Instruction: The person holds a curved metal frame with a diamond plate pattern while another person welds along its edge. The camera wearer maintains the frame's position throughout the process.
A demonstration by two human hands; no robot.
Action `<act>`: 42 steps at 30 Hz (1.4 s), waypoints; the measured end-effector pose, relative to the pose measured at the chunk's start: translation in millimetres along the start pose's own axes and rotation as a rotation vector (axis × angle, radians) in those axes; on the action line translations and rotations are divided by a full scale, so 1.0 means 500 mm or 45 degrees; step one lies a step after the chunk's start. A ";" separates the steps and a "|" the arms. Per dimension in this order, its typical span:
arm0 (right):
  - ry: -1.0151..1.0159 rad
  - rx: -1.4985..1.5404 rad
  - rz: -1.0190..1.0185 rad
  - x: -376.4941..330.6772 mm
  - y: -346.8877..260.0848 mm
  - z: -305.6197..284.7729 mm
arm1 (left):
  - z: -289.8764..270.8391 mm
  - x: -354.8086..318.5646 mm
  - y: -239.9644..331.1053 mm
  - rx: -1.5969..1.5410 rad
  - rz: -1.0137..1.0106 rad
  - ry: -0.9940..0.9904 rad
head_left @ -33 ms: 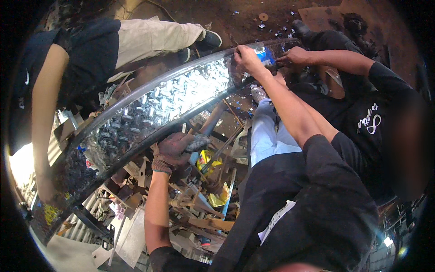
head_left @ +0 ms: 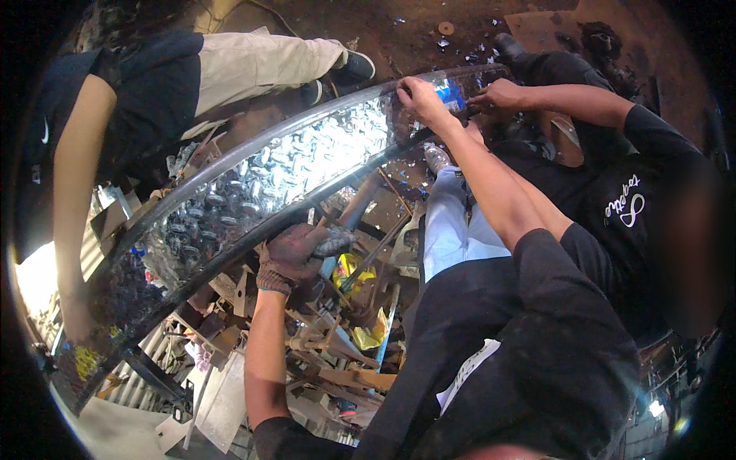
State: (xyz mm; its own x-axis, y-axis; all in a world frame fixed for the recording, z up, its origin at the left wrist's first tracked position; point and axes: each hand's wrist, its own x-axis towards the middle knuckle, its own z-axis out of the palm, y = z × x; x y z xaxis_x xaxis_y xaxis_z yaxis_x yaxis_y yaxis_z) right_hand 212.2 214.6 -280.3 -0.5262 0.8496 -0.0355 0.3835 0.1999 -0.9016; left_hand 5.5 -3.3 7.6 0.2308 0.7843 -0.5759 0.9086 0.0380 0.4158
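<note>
At seven o'clock the gloved left hand point(head_left: 295, 257) grips the near edge of the long tread-plate sheet point(head_left: 307, 165). At one o'clock the bare right hand point(head_left: 418, 98) pinches its far end beside a co-worker's hand point(head_left: 502, 93). The sharp edge could slip and cut. Scrap metal point(head_left: 345, 337) underneath crowds any movement.

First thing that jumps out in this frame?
The long shiny diamond-plate metal sheet running diagonally across the picture. The gloved left hand grips its lower edge at centre; the bare right hand rests on its top end, beside a co-worker's hand. Below lies a pile of scrap metal.
</note>
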 end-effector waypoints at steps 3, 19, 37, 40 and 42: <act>-0.031 0.125 0.043 -0.006 0.003 -0.018 | 0.005 0.003 -0.004 -0.016 0.006 0.005; -0.103 -0.093 -0.152 0.008 -0.023 -0.025 | 0.007 0.006 -0.013 0.027 -0.019 -0.017; 0.052 0.744 0.599 -0.056 0.012 -0.034 | 0.011 0.007 -0.016 -0.022 0.029 0.019; 0.124 1.243 0.786 -0.099 0.017 -0.037 | 0.015 0.006 -0.014 -0.006 0.014 0.036; 0.086 1.218 0.828 -0.133 0.016 -0.044 | 0.015 0.005 -0.014 0.001 0.012 0.045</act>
State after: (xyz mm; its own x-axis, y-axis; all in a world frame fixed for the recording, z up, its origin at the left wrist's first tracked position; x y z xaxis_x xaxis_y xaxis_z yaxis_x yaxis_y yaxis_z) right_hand 267.0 170.6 -275.5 -0.3876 0.6865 -0.6152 -0.1791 -0.7108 -0.6802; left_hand 2.5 -6.0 -2.0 0.2269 0.8060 -0.5467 0.9067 0.0301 0.4207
